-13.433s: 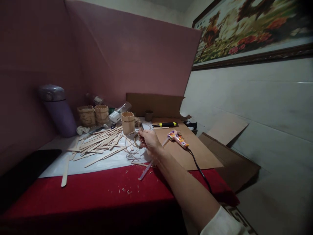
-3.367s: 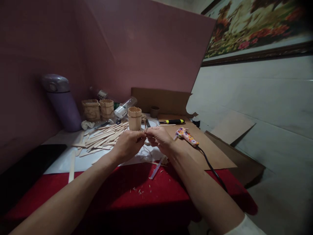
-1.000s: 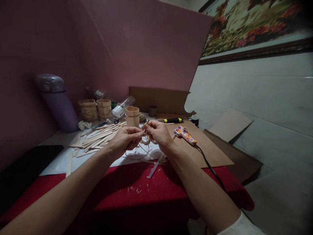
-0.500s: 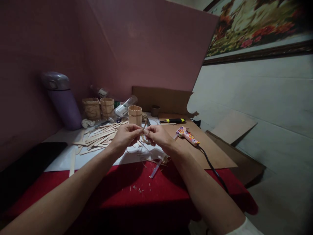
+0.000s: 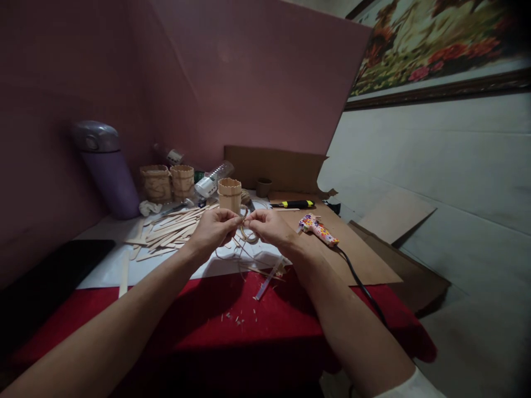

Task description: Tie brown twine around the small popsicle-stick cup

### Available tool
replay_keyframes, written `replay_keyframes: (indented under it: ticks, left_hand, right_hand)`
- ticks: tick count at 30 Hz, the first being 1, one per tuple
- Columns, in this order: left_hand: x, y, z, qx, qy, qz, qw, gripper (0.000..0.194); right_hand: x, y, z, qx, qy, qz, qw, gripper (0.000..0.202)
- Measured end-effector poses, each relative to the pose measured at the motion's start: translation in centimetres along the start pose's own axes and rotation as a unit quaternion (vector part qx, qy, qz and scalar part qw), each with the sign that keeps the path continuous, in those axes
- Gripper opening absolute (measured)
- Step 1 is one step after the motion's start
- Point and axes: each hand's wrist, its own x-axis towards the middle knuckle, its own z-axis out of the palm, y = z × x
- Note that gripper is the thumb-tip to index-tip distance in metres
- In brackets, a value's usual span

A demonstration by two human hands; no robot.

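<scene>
Between my two hands is a piece of thin brown twine (image 5: 244, 211), with loose lengths hanging below onto the white paper (image 5: 207, 269). My left hand (image 5: 215, 229) pinches it between thumb and forefinger. From the other side my right hand (image 5: 265, 225) pinches the twine too, its fingertips a little apart from the left's. Just behind the hands stands a small cup of upright wooden sticks (image 5: 229, 193), banded near its rim. Left of my left hand lies a heap of flat craft sticks (image 5: 172, 232). The exact crossing of the twine at my fingertips is too small to make out.
A patterned glue gun (image 5: 318, 230) with a black cord and a yellow-black utility knife (image 5: 293, 204) lie on cardboard (image 5: 357, 254) at right. A purple bottle (image 5: 110, 179), two wooden stick cups (image 5: 156, 184) and a clear plastic bottle (image 5: 213, 179) stand or lie behind.
My right hand has shifted slightly to the right, away from my left fingertips, and the twine between them now shows a small loop. Everything else stays in place.
</scene>
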Motion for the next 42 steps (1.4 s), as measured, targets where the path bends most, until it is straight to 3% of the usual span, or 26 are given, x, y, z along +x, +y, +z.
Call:
replay_keyframes:
  ticks: [5, 9, 14, 18, 23, 30, 34, 38, 40, 42]
  left_hand:
    - [0.0, 0.0, 0.1, 0.037, -0.001, 0.007, 0.999, 0.018]
    - [0.1, -0.1, -0.1, 0.142, 0.003, 0.068, 0.988, 0.017]
    - [0.1, -0.3, -0.6, 0.338, 0.015, 0.195, 0.921, 0.018]
    - [0.1, -0.4, -0.8, 0.431, 0.039, 0.23, 0.872, 0.021]
    - [0.0, -0.4, -0.7, 0.44, 0.038, 0.216, 0.871, 0.021]
    - [-0.3, -0.1, -0.5, 0.449, 0.122, 0.24, 0.852, 0.018]
    - [-0.7, -0.6, -0.1, 0.452, 0.048, 0.267, 0.85, 0.022]
    - [-1.3, -0.7, 0.4, 0.473, -0.025, 0.285, 0.834, 0.025]
    - [-1.5, -0.4, 0.5, 0.479, -0.003, 0.293, 0.828, 0.029]
    - [-1.5, 0.1, 0.3, 0.457, 0.07, 0.292, 0.838, 0.034]
  right_hand:
    - [0.0, 0.3, -0.6, 0.012, -0.031, -0.003, 0.999, 0.014]
    - [-0.1, 0.4, -0.9, 0.026, -0.06, 0.008, 0.998, 0.012]
    - [-0.2, 0.2, -1.0, 0.031, -0.086, 0.027, 0.996, 0.009]
    - [-0.4, 0.1, -1.1, 0.024, -0.101, 0.034, 0.994, 0.013]
    - [-0.4, 0.3, -0.7, 0.013, -0.094, 0.035, 0.995, 0.024]
    - [0.1, 0.9, -0.1, 0.062, 0.011, 0.017, 0.998, 0.024]
    - [0.0, 0.8, 0.0, 0.134, 0.012, 0.031, 0.99, 0.026]
    - [-0.2, 0.4, -0.3, 0.186, -0.027, 0.042, 0.981, 0.025]
    - [-0.2, 0.3, -0.4, 0.191, -0.039, 0.043, 0.98, 0.026]
    - [-0.3, 0.1, -0.4, 0.189, -0.04, 0.038, 0.98, 0.028]
